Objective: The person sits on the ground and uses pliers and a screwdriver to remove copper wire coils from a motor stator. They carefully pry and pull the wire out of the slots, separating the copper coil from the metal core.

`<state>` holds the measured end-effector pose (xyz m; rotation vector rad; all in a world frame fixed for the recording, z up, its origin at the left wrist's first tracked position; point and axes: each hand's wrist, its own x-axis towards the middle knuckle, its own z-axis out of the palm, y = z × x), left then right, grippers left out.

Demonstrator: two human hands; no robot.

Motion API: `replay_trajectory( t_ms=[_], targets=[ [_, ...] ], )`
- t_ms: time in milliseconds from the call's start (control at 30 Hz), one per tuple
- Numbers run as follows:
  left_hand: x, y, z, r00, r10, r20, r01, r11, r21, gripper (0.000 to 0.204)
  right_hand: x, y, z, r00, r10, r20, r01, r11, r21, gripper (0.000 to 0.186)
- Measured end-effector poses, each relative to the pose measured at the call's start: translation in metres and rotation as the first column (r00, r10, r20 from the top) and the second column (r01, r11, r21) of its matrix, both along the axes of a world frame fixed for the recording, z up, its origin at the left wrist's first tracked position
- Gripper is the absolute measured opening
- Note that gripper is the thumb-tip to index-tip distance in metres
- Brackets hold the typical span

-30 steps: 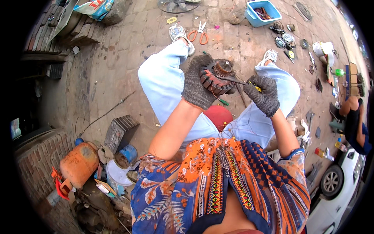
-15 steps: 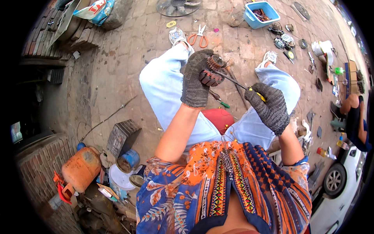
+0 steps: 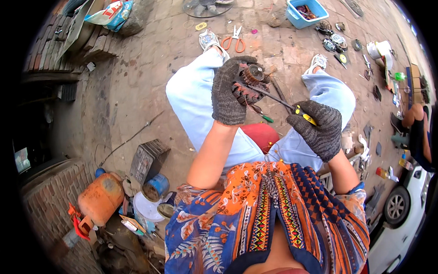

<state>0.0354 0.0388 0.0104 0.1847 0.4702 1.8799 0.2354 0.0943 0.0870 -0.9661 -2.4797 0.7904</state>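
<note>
My left hand (image 3: 226,93), in a dark grey knitted glove, grips a motor stator (image 3: 250,91) with copper-red windings and a round laminated hub on top. My right hand (image 3: 317,128), gloved alike, is wrapped round the yellow-and-black handle of a screwdriver (image 3: 275,97); its long shaft reaches up-left to the windings, where the tip is hard to make out. Below the stator lies a green-handled tool (image 3: 267,118) near a dark bar (image 3: 281,93). My legs are spread either side of these, with a red seat (image 3: 260,134) between them.
Orange-handled scissors (image 3: 239,44), a fan guard (image 3: 194,13) and a blue tub (image 3: 303,25) lie ahead. Scattered parts (image 3: 337,43) are at right, with another person's leg (image 3: 417,128) and a white car (image 3: 401,226). An orange cylinder (image 3: 100,198), cans (image 3: 155,187) and bricks (image 3: 41,55) are at left.
My right hand has moved down and rightward with the screwdriver, showing more of its shaft. The stator in my left hand has shifted slightly upward and been turned.
</note>
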Motion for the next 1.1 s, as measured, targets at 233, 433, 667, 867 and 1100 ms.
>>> replay_trajectory(
  t_ms=[233, 433, 667, 867, 1100],
  targets=[
    [-0.005, 0.001, 0.006, 0.999, 0.006, 0.040, 0.002, 0.977, -0.211, 0.032, -0.002, 0.004, 0.004, 0.999, -0.004, 0.037, 0.006, 0.998, -0.070, 0.030],
    [-0.001, 0.007, 0.031, 0.992, 0.072, 0.100, -0.041, 0.959, -0.280, 0.021, 0.004, 0.005, 0.005, 1.000, -0.021, 0.019, 0.023, 0.991, -0.134, 0.027],
    [-0.011, 0.002, -0.006, 0.982, -0.092, 0.165, 0.104, 0.992, -0.066, 0.023, 0.007, 0.004, 0.000, 1.000, -0.022, -0.004, 0.020, 0.970, -0.244, 0.023],
    [-0.004, 0.000, 0.006, 0.995, -0.030, 0.094, 0.036, 0.998, -0.057, 0.027, 0.006, 0.005, -0.003, 1.000, -0.031, -0.002, 0.026, 0.874, -0.486, 0.021],
    [-0.005, -0.001, -0.003, 0.990, -0.060, 0.125, 0.056, 0.998, 0.030, 0.028, 0.002, 0.010, 0.005, 1.000, 0.021, 0.000, -0.015, 0.738, -0.675, 0.033]
  ],
)
